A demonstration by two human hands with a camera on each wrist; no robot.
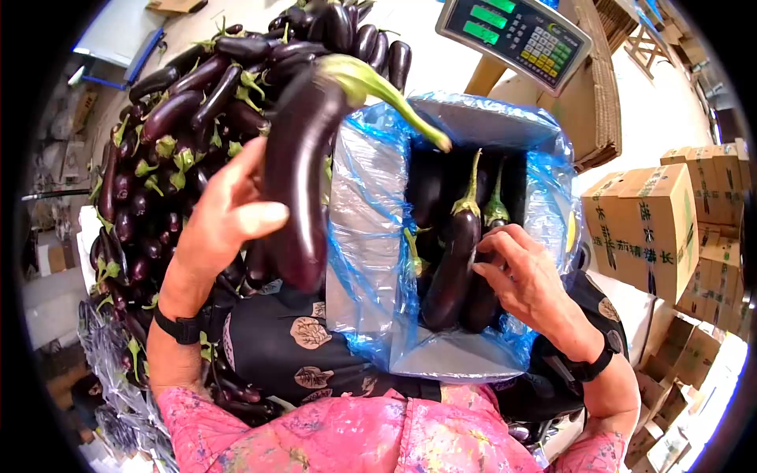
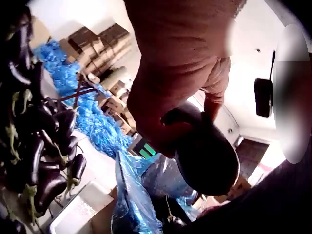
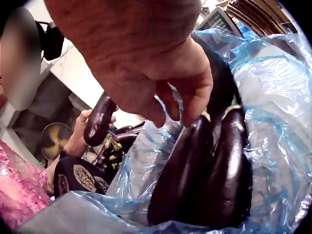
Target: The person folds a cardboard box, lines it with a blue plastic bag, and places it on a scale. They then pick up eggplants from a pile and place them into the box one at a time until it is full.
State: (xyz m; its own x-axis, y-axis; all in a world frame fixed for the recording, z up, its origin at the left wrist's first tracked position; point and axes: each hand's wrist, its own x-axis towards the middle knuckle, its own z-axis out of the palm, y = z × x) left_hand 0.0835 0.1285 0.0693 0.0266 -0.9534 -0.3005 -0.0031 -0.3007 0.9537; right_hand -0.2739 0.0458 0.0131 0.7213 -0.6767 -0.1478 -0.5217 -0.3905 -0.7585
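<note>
My left hand (image 1: 229, 213) grips a long dark purple eggplant (image 1: 300, 165) by its middle and holds it up beside the box, its green stem (image 1: 394, 98) pointing over the box. The left wrist view shows the eggplant's rounded end (image 2: 207, 156) under my palm. My right hand (image 1: 516, 272) rests inside a box lined with blue plastic (image 1: 371, 236), fingers curled on the eggplants (image 1: 453, 264) standing there. In the right wrist view my fingertips (image 3: 192, 109) touch the tops of two eggplants (image 3: 209, 170).
A big heap of eggplants (image 1: 173, 134) lies to the left. A digital scale (image 1: 516, 35) stands behind the box. Stacked cartons (image 1: 654, 229) fill the right side. Blue plastic bags (image 2: 83, 107) pile up in the background.
</note>
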